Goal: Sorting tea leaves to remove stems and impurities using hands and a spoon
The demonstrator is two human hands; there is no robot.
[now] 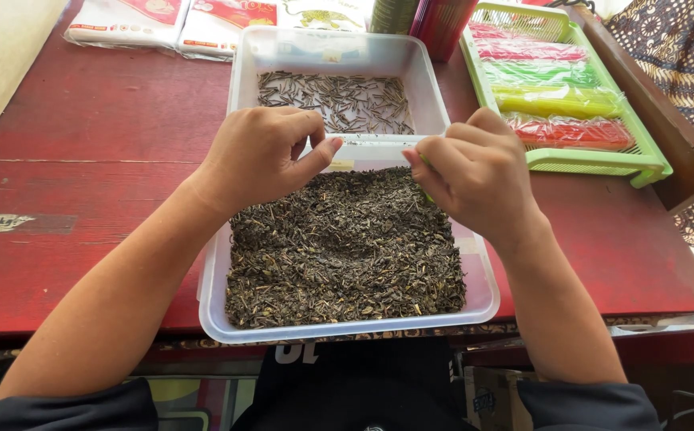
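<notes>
A clear plastic tray (211, 307) full of dark dried leaves and stalks sits at the table's near edge. Behind it stands a second clear tray (245, 60) holding a thin layer of dark stalks. My left hand (261, 156) hovers over the near tray's far edge, fingers curled with thumb and forefinger pinched together; what it pinches is too small to see. My right hand (475, 172) is over the same tray's far right part, fingers closed on a small green tool that shows only slightly below the hand.
The trays rest on a red wooden table (83, 160). A green basket (642, 164) with several coloured packets stands at the back right. White printed packets (131, 24) lie at the back left. A patterned cloth (682, 56) is at the far right.
</notes>
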